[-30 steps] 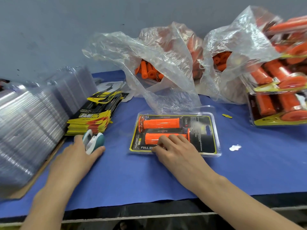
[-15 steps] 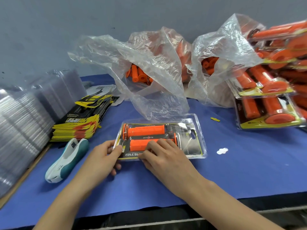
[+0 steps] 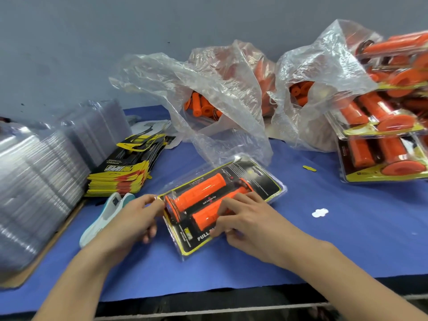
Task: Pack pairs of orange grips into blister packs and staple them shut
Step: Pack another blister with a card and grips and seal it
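A clear blister pack [image 3: 259, 181] with a black and yellow card lies askew on the blue table [image 3: 347, 239]. It holds two orange grips [image 3: 199, 192] side by side. My left hand [image 3: 129, 221] pinches the pack's left edge between thumb and fingers. My right hand [image 3: 250, 218] grips the near side of the pack, fingers laid over the lower grip, thumb under the edge. A white and teal stapler [image 3: 104, 216] lies on the table just left of my left hand, partly hidden behind it.
Clear empty blister shells [image 3: 34, 177] are stacked at the left, next to a pile of yellow and black cards [image 3: 122, 172]. Plastic bags [image 3: 220, 100] of loose orange grips stand at the back. Finished packs [image 3: 382, 140] pile up at the right.
My left hand left the stapler and took the pack's left edge. Both hands have turned the pack counter-clockwise and drawn it a little nearer.
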Demonstrator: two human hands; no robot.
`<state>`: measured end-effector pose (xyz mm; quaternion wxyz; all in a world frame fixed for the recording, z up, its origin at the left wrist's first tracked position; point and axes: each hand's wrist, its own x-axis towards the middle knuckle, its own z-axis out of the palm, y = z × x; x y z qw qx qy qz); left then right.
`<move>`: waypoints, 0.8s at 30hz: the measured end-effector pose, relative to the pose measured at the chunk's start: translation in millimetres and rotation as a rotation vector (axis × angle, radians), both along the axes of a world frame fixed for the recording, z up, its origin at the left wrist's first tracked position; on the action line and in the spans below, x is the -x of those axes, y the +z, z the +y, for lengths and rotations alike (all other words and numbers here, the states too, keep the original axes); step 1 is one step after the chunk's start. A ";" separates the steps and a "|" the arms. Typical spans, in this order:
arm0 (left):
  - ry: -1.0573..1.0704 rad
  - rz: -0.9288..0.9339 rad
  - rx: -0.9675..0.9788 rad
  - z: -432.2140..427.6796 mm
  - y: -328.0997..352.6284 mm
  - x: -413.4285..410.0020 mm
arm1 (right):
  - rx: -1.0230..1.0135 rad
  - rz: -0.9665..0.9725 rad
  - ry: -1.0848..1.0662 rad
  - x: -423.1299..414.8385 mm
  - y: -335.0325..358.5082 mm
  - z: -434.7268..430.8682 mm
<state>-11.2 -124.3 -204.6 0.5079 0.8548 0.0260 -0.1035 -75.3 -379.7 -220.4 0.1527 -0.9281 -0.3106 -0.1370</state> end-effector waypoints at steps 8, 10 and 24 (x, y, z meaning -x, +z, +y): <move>-0.100 0.233 0.085 -14.7 8.4 21.1 | 0.016 0.006 -0.245 2.9 11.6 -19.8; -0.118 0.260 0.081 -23.2 9.7 26.9 | -0.059 -0.075 -0.255 15.4 12.7 1.9; -0.142 0.219 0.151 -55.5 7.9 44.2 | 0.068 -0.182 -0.253 33.2 1.3 28.1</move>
